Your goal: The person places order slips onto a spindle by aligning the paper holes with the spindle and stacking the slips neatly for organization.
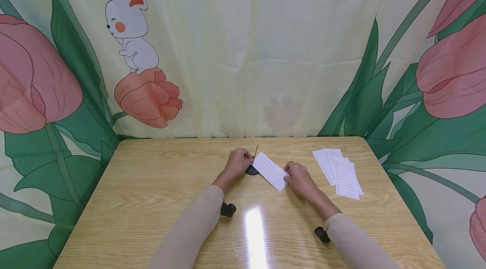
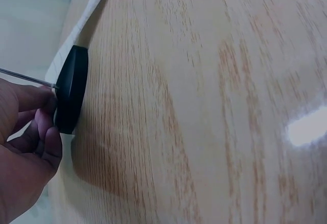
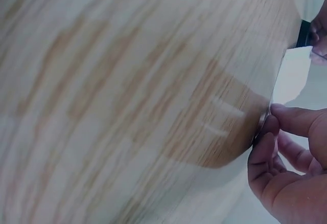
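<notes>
Slanting between two hands, a white rectangular slip of paper with printed dark lines (image 1: 270,171) is held just beside a round black base (image 1: 252,170) with a thin upright metal rod (image 1: 256,151). The slip will probably handle as light, thin and bendable, easily creased, so it is best taken by its edges. Its farther end is pinched by the closed fingertips of the left hand (image 1: 239,162), near the rod; its nearer end, by thumb and curled fingers of the right hand (image 1: 300,178). One slip is held, one base is seen, and at right on the light wood-grain table (image 1: 152,184) at least three overlapping lined slips (image 1: 346,178) are counted; their exact number cannot be told.
</notes>
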Motion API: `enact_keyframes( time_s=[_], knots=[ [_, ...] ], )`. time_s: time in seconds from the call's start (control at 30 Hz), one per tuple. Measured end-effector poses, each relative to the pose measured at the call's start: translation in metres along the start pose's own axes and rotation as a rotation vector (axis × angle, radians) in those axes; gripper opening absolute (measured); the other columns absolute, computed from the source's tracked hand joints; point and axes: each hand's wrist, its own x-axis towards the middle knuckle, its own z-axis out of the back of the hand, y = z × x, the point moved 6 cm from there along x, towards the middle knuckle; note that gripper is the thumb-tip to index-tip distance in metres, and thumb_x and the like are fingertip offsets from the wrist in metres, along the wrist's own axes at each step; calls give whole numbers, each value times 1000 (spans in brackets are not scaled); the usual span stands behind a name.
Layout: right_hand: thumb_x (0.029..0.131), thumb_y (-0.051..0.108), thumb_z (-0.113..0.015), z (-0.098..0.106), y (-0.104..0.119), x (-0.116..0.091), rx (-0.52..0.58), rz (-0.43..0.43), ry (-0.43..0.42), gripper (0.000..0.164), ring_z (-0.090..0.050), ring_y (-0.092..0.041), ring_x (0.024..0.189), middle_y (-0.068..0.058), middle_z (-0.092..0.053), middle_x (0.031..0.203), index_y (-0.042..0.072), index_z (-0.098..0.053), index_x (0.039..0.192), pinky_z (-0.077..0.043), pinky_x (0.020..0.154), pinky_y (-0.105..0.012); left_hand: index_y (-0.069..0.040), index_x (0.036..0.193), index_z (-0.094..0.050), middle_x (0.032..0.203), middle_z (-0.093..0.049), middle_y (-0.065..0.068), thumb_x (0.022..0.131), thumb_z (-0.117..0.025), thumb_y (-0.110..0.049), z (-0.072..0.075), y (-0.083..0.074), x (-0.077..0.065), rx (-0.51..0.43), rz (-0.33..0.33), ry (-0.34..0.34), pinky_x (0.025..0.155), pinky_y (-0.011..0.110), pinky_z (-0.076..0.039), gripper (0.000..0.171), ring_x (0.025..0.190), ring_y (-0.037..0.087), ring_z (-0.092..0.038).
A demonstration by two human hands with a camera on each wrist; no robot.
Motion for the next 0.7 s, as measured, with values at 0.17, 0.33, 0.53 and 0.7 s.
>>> enact_keyframes(
  time_s=[0.17, 0.33, 0.53, 0.7],
  knots=[
    [92, 5, -75, 0, 0, -1, 2, 1, 0, 20, -58, -22, 86, -12, -64, 93, -2, -66, 109, -52, 76, -39, -4, 84, -76, 82, -70, 5, 95, -72, -5, 0, -1, -1, -5, 6, 3, 70, 26, -50, 11, 78, 14, -59],
    [92, 4, -75, 0, 3, -4, 6, 15, 2, 20, -59, -22, 87, -13, -64, 94, -3, -66, 108, -53, 77, -38, -4, 85, -76, 81, -70, 6, 95, -72, -5, 1, -2, -2, -13, 8, 4, 69, 25, -49, 11, 77, 15, -59],
    [93, 5, -75, 0, 5, -7, 7, -8, 27, 19, -58, -22, 86, -12, -63, 94, -4, -65, 107, -52, 77, -38, -4, 86, -75, 81, -69, 5, 95, -72, -6, 0, -1, -2, -9, 10, 4, 68, 25, -49, 10, 76, 14, -59],
    [94, 5, -74, -1, 7, -9, 12, -16, 41, 16, -58, -22, 88, -13, -62, 96, -3, -65, 104, -52, 78, -39, -3, 88, -75, 81, -68, 5, 96, -72, -6, -1, -1, -1, -12, 13, 3, 67, 25, -49, 9, 76, 15, -58]
  ],
)
